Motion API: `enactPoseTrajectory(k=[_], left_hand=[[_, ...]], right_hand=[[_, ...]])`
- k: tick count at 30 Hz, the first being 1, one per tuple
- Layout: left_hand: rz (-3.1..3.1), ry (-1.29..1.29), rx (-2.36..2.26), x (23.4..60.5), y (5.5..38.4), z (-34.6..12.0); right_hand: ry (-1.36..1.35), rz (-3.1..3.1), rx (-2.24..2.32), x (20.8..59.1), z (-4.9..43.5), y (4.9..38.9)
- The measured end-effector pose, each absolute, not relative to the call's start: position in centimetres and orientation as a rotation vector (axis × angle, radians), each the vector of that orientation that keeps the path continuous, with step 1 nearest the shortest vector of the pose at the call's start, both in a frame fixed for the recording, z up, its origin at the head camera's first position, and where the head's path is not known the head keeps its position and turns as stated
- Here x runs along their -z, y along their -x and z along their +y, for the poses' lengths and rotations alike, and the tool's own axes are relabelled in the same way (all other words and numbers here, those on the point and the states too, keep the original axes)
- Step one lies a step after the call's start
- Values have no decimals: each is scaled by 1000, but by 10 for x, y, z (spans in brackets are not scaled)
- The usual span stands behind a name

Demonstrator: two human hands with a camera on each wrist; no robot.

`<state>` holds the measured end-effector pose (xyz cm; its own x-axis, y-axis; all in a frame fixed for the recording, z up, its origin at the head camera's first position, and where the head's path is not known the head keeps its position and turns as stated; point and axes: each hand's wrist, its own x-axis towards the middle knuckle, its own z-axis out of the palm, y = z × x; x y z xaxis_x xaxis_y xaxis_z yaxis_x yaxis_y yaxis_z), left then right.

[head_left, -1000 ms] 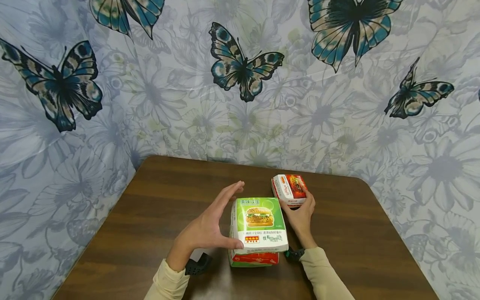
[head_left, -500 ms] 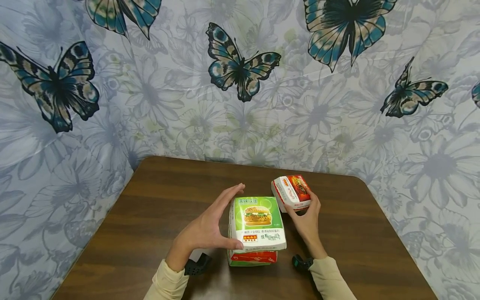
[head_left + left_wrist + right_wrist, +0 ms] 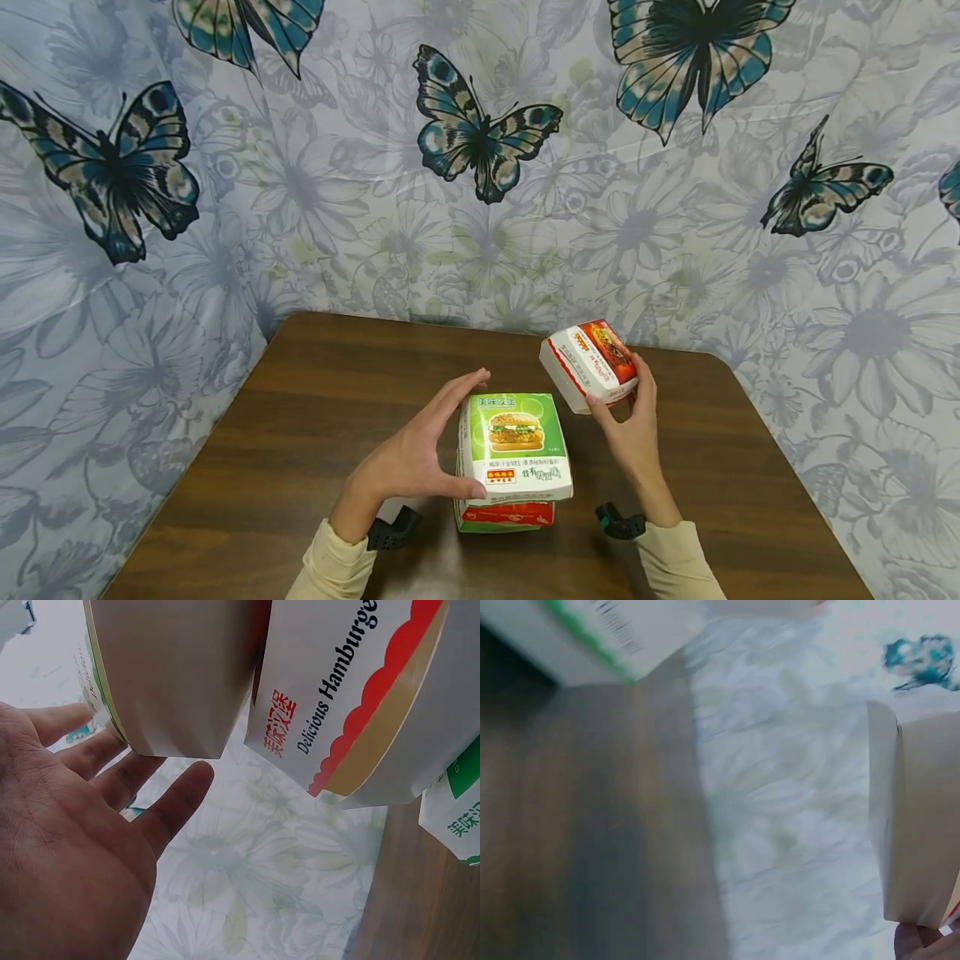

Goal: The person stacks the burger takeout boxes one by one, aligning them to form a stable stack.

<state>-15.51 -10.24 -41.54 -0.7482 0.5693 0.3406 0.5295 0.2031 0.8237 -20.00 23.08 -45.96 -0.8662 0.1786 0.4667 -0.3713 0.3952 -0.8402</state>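
Observation:
Before me stands a stack of hamburger cartons: a green-and-white carton on top, a red-trimmed carton in the middle and a green-trimmed one at the bottom. My left hand spans the top carton's left side. Its long fingers reach the far wall, partly hidden, while the thumb lies over the near corner; the little finger stands free. On the right, my right hand grips a red-and-white hamburger carton, which is tilted and raised. In the right wrist view this carton shows only pale walls, with fingertips below.
A brown wooden table with rounded far corners carries the stack near its middle. Right behind it hangs a pale floral cloth printed with butterflies. Both wrists wear black bands.
The right hand has lifted the red-and-white carton from the table, tilting it and shifting slightly right. My left hand and the stack stay put.

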Motion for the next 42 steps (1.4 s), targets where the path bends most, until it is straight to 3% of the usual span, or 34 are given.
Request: enactPoseTrajectory(k=[17,31,42], left_hand=[[2403,-1104,-1619,415,157,-103],[2430,-1118,-1633,417,157,-106],[2428,-1078,-1642,418,156,-108]], right_hand=[[-600,-2031,-1587,394,217,163],[-1180,-1959,-1656,377,202,146],[-1323,-2074,-1587,377,195,142]])
